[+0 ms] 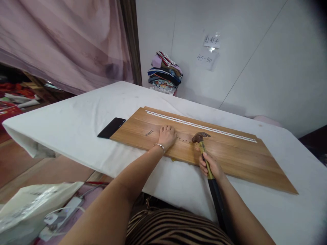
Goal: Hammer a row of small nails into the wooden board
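Note:
A wooden board (237,156) lies across the table with a row of small nails (184,140) standing along its middle. My left hand (167,136) rests palm down on the board at the left end of that row, fingers lying on the wood. In my right hand (211,165) is a claw hammer (208,166), gripped on the yellow part of its handle. Its rusty head is at the right end of the nail row; whether it touches a nail I cannot tell. A few loose nails (149,132) lie left of my left hand.
Two white strips (199,125) run along the board's far side. A black phone-like slab (111,128) lies at its left end on the white tablecloth (76,119). Folded cloths (165,73) are stacked by the wall. A power strip (62,216) and bag are low left.

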Tool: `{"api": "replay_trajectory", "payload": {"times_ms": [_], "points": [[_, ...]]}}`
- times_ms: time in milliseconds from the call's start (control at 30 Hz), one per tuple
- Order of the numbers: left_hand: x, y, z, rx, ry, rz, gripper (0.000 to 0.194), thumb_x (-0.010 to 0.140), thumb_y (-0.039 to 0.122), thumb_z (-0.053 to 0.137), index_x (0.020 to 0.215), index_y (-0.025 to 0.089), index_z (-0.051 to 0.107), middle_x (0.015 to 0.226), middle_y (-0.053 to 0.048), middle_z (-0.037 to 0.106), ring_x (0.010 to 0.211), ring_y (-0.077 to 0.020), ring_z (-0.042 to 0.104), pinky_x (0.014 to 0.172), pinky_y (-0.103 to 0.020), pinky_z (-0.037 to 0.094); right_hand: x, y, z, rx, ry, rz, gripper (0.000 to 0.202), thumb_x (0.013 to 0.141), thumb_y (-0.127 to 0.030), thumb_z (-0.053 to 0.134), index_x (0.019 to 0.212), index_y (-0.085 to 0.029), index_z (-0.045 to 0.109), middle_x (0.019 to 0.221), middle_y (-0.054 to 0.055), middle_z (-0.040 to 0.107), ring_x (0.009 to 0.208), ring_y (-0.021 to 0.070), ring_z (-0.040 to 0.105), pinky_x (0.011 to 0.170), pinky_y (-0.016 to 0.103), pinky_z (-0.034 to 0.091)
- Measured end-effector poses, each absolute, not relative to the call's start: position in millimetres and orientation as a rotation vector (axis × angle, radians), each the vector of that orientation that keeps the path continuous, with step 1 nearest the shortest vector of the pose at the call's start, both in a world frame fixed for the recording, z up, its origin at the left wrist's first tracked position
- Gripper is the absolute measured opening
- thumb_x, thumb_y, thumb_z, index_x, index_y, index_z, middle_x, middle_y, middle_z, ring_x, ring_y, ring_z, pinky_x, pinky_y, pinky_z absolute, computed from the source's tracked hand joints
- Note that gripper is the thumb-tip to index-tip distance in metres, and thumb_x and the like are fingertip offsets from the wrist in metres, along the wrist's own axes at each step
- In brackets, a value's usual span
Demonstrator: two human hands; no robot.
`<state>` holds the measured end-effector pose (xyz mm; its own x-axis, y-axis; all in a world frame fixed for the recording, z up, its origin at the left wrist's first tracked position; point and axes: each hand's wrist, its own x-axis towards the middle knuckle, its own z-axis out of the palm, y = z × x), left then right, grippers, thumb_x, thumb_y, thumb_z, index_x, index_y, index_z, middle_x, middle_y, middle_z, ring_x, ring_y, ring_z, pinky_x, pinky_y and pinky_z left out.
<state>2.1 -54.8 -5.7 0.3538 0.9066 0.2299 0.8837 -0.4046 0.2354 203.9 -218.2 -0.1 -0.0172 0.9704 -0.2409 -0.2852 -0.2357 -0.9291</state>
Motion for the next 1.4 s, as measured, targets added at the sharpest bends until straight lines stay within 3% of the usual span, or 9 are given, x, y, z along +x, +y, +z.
{"api": "replay_trajectory", "payload": {"times_ms": [1133, 1400], "points": [[3, -58, -4, 2.524, 1.7, 0.445, 0.031, 0.103, 0.031, 0.043, 0.115, 0.017, 0.068, 0.131, -0.013, 0.064, 0.128, -0.0281, 0.051, 0.112, -0.044, 0.036, 208, -222, -2, -1.143, -0.865, 1.487, 0.059, 0.076, -0.064, 0.077, 0.117, -0.025, 0.061, 0.054, -0.012, 0.044, 0.032, 0.0072, 0.032, 0.027, 0.018, 0.03], [4, -62, -1, 2.516, 1.689, 0.433, 0.035, 0.104, 0.033, 0.042, 0.118, 0.015, 0.068, 0.132, -0.014, 0.065, 0.129, -0.0278, 0.05, 0.112, -0.044, 0.036, 214, -225, -7, -1.213, -0.857, 1.505, 0.062, 0.07, -0.069, 0.081, 0.111, -0.026, 0.062, 0.054, -0.011, 0.042, 0.032, 0.0069, 0.031, 0.027, 0.018, 0.032]]}}
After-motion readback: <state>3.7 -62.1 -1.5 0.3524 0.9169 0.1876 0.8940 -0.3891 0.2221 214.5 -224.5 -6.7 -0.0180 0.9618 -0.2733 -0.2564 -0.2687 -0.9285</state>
